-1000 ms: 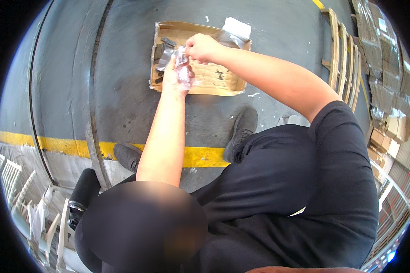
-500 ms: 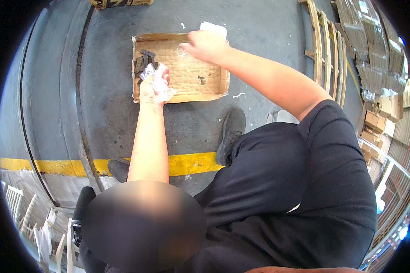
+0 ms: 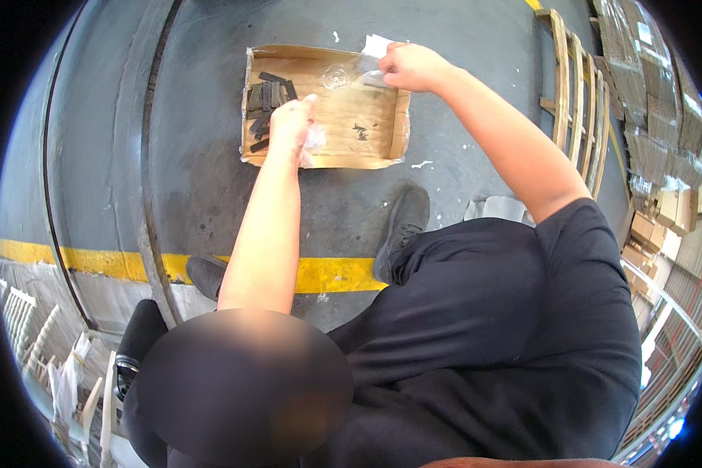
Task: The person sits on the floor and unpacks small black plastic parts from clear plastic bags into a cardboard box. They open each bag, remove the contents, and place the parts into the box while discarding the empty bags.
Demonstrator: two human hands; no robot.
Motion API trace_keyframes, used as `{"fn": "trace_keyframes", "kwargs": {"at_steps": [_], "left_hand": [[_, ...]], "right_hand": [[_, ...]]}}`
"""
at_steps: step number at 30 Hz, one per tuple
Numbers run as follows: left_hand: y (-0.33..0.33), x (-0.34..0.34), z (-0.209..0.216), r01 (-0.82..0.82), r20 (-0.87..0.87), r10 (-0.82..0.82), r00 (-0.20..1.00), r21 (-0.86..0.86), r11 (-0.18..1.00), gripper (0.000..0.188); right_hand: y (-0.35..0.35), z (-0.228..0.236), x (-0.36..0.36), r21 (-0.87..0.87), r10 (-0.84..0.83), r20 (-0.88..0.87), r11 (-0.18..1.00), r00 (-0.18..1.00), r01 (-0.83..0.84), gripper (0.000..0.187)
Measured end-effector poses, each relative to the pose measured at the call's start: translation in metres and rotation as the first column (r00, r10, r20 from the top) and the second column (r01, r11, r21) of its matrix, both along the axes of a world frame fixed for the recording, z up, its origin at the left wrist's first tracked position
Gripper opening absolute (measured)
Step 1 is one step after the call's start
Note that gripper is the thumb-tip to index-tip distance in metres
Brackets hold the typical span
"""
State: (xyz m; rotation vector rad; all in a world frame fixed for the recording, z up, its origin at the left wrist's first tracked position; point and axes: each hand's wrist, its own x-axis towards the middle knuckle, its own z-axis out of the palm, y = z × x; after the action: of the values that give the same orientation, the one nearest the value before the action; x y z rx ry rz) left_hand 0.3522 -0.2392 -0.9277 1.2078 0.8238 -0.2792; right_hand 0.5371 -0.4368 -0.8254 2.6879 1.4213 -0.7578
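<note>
A shallow cardboard box (image 3: 326, 162) lies on the floor in front of me. Several dark flat strips (image 3: 267, 95) are heaped in its left part. Over that side is my left hand (image 3: 292, 125), closed, with crumpled clear plastic film (image 3: 314, 140) bunched at its palm side. My right hand (image 3: 416, 67) is at the box's far right corner, fingers pinched on a thin clear plastic bag (image 3: 372, 79) that hangs over the box. Beside the bag sits a round clear plastic piece (image 3: 335, 77). Small dark bits (image 3: 360, 132) lie on the box bottom.
White paper (image 3: 376, 44) touches the box's far edge. A wooden pallet (image 3: 573, 93) and wrapped cardboard stacks (image 3: 647, 86) stand at right. My shoe (image 3: 408, 222) is near the box. A yellow line (image 3: 339, 274) crosses the floor; a metal rail (image 3: 150, 156) runs at left.
My right hand has moved right across the box to its far corner, drawing the clear bag out. My left hand has shifted right and farther away, uncovering more dark strips.
</note>
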Motion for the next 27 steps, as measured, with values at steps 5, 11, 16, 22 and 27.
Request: {"fn": "trace_keyframes", "kwargs": {"at_steps": [5,11,16,22,27], "left_hand": [[-0.044,0.037,0.050,0.281,0.264,-0.516,0.815,0.598,0.751,0.041],[-0.030,0.040,0.050,0.372,0.231,-0.484,0.844,0.398,0.839,0.041],[0.008,0.002,-0.007,-0.132,0.112,0.256,0.960,-0.624,0.770,0.029],[-0.016,-0.013,-0.029,-0.384,-0.182,0.401,0.898,-0.768,0.512,0.015],[-0.015,-0.015,-0.033,-0.335,-0.138,0.357,0.924,-0.739,0.584,0.021]], "right_hand": [[-0.006,0.041,0.004,-0.103,0.071,-0.277,0.989,0.958,-0.103,0.020],[0.044,0.058,-0.006,0.011,0.016,-0.397,1.000,0.918,-0.013,0.024],[0.061,0.014,-0.021,0.125,-0.334,-0.617,0.852,0.712,0.508,0.075],[0.052,-0.035,-0.067,-0.185,-0.463,-0.821,0.770,0.334,0.611,0.044],[0.070,-0.043,-0.073,-0.159,-0.504,-0.739,0.775,0.446,0.612,0.024]]}}
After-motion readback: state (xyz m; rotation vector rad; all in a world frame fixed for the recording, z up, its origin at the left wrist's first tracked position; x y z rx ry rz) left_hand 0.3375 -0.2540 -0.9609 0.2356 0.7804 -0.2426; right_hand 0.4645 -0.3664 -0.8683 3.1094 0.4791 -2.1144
